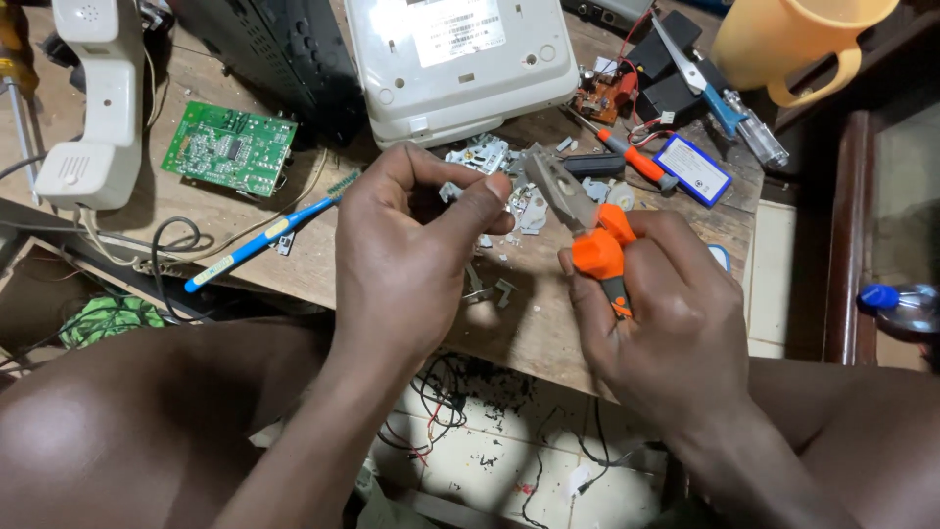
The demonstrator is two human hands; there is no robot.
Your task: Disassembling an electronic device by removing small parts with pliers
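My right hand (666, 313) grips orange-handled pliers (573, 211), their grey jaws pointing up and left toward my left hand. My left hand (411, 250) is curled with thumb and fingers pinched together around a small part that I cannot make out, right at the plier tips. Both hands hover over the front edge of a wooden workbench (323, 260). Small white and grey plastic fragments (490, 157) lie on the bench just beyond my fingers.
An upturned white phone base (460, 59), white handset (93, 108), green circuit board (230, 147), blue toothbrush (264, 235), orange screwdriver (636, 162), blue battery pack (693, 168), another blue-handled tool (729, 108) and a yellow mug (793, 44) crowd the bench. Wires lie on the tiled floor (490, 460).
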